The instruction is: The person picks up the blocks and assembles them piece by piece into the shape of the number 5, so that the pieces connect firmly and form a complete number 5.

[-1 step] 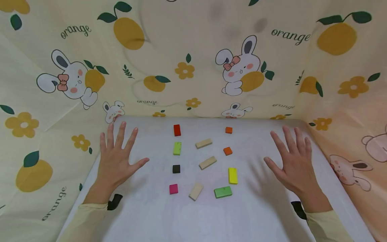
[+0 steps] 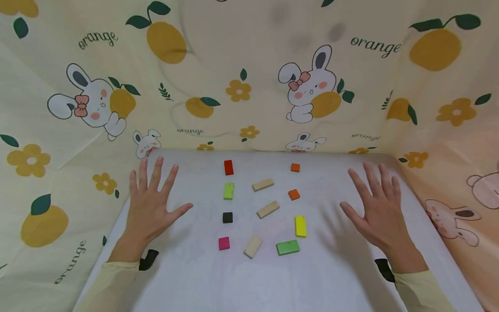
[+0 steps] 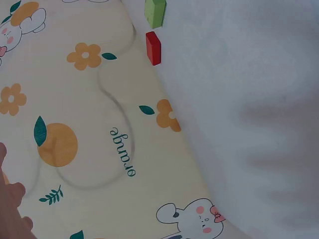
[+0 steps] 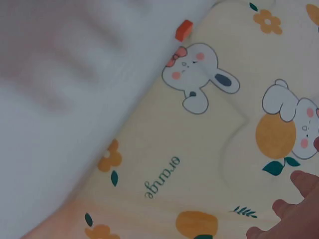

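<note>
My left hand [image 2: 150,208] hovers over the left side of the table, fingers spread straight and holding nothing. On the right, my right hand [image 2: 380,212] is held the same way, its shadow falling on the tabletop. Between them lie small blocks. Nearest my left hand is a column: a red block [image 2: 228,167], a lime block [image 2: 228,191], a black block [image 2: 228,217] and a pink block [image 2: 224,243]. Toward my right hand lie two orange blocks, the farther orange block [image 2: 295,167] among them, a yellow block [image 2: 300,226] and a green block [image 2: 287,248].
Three plain wooden blocks lie mid-table: a far wooden block [image 2: 263,185], a middle wooden block [image 2: 268,209] and a near wooden block [image 2: 253,247]. Printed cloth [image 2: 257,65] walls the white table [image 2: 249,286] at the back and both sides.
</note>
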A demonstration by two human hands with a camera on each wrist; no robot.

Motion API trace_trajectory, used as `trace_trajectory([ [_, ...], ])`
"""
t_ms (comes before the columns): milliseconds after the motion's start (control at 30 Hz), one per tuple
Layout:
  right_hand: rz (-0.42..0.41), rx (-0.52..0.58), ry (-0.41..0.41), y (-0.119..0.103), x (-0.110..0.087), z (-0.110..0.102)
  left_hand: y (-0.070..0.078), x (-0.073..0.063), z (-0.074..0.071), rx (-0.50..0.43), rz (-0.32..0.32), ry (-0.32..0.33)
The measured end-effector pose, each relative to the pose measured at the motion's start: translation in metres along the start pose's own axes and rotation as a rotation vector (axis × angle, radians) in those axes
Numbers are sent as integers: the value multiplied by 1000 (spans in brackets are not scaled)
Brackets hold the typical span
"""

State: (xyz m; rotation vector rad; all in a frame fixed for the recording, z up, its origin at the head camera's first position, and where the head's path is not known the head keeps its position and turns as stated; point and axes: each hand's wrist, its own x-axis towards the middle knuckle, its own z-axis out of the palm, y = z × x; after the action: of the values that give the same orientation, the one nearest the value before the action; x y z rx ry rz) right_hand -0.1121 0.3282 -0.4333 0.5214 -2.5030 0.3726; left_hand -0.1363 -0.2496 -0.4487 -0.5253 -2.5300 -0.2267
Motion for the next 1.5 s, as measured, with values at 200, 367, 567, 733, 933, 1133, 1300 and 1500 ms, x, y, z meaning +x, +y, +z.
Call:
trace_trajectory([
  [200, -6, 107, 25, -3, 4, 4, 0, -3, 5, -99, -66, -64],
  [367, 102, 291, -25, -7, 17, 7, -4, -1, 9, -381, -229, -121],
  [567, 248, 386, -127, -12, 29, 20, -3, 7, 19, -634, -354, -155],
  [733, 277, 436, -190, -9, 38, 29, 2, 15, 29, -759, -365, -150],
  [933, 291, 456, -242, -5, 51, 33, 6, 24, 39, -863, -367, -159],
  [1133, 259, 504, -257, -5, 64, 43, 5, 30, 46, -918, -389, -158],
  [1300, 252, 525, -279, -6, 70, 50, 5, 35, 54, -956, -387, -155],
  [1500, 259, 549, -312, -6, 73, 61, 7, 40, 62, -957, -401, -197],
])
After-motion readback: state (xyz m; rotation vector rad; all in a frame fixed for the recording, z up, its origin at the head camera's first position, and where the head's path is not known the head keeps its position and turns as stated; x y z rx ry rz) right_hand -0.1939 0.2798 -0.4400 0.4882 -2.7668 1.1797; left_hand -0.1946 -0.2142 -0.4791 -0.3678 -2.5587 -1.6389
